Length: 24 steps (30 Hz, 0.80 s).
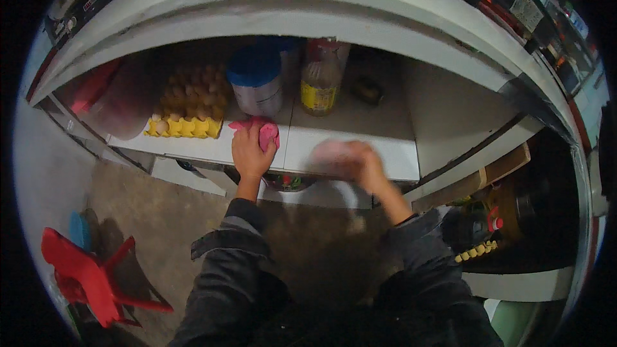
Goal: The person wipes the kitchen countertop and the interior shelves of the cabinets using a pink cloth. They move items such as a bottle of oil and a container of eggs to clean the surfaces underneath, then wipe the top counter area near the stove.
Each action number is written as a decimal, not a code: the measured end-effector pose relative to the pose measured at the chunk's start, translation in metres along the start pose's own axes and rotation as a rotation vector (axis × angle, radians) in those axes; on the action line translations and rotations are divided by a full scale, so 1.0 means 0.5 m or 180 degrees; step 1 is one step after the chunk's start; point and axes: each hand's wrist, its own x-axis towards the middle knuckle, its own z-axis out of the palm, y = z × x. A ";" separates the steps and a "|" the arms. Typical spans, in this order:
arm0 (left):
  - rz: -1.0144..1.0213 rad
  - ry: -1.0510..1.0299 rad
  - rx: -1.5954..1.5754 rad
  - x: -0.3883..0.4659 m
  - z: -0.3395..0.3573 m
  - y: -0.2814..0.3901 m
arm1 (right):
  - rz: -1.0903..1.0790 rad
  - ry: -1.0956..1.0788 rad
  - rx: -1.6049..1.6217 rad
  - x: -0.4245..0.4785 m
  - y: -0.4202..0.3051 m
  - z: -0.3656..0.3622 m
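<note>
My left hand [251, 152] presses a crumpled pink cloth [269, 136] onto the front of a white tiled shelf [393, 147]. To the right, my right hand [366, 164] is blurred by movement above the shelf's front edge. A pale pinkish blur lies at its fingers, and I cannot tell whether that is a held thing or the fingers themselves. Just behind the cloth stands a whitish tub with a blue lid [255, 79]. Left of it, several eggs sit in a yellow egg tray [185, 127]. A bottle with a yellow label [318, 96] stands between and behind my hands.
A small dark object [368, 89] lies deeper on the shelf. The cabinet's white upper edge [299, 21] overhangs it. A red plastic chair [89, 277] stands on the floor at left, near a blue container [80, 230]. At right, a lower compartment holds a red-capped bottle [495, 222].
</note>
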 end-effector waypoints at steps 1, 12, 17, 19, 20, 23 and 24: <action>-0.0024 0.0021 -0.0008 -0.003 -0.006 -0.003 | 0.0033 0.0018 -0.0440 0.031 0.009 -0.053; 0.0034 0.0156 -0.0079 0.002 0.001 0.009 | 0.0093 0.0657 -0.2300 0.031 0.065 -0.068; -0.0147 -0.0194 -0.0051 -0.002 -0.009 -0.002 | 0.0682 0.0561 -0.1896 0.049 0.124 -0.103; -0.0257 -0.0225 0.0032 -0.005 -0.022 -0.011 | 0.0847 0.0729 -0.2150 0.046 0.055 -0.077; -0.0235 -0.0201 -0.0017 -0.004 -0.022 0.003 | 0.0701 0.0935 -0.2408 0.026 0.062 -0.067; 0.0022 0.0085 -0.0051 -0.009 0.002 -0.023 | -0.0193 0.1203 -0.2611 -0.028 0.080 -0.021; -0.0073 0.0000 -0.0160 -0.013 0.016 -0.028 | -0.0088 0.0841 -0.2259 -0.065 0.094 -0.013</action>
